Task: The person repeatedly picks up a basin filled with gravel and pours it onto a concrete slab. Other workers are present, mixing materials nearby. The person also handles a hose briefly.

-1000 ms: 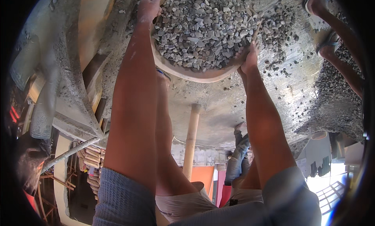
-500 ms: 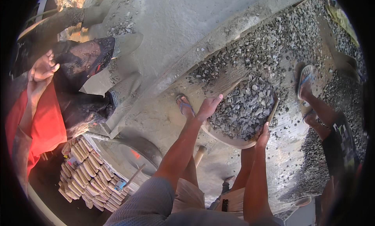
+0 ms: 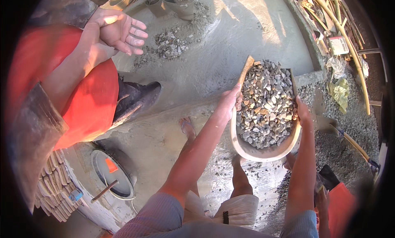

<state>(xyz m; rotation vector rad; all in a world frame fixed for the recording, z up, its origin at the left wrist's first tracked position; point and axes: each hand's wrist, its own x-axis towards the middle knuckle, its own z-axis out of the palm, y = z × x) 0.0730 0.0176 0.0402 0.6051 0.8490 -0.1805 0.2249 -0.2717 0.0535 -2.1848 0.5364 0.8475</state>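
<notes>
The floor (image 3: 154,168) which I see in the head view is grey and stained. Small stones (image 3: 256,165) are scattered on it, toward the lower middle. On my right side, gravel (image 3: 362,133) covers it widely. At the upper left, a smaller heap (image 3: 170,44) lies on the smooth grey slab (image 3: 247,40). A round tub (image 3: 124,160) stands on the floor at lower left, and I notice one foot (image 3: 186,125) near the middle.

pretty bright daylight; sun streaks and shadows on the concrete (image 3: 263,30) beyond the left hand (image 3: 228,104); stones (image 3: 267,104) between it and the right hand (image 3: 303,112) look crisp; red cloth (image 3: 94,108) further left's kinda hazy; black rim, bent edges
</notes>
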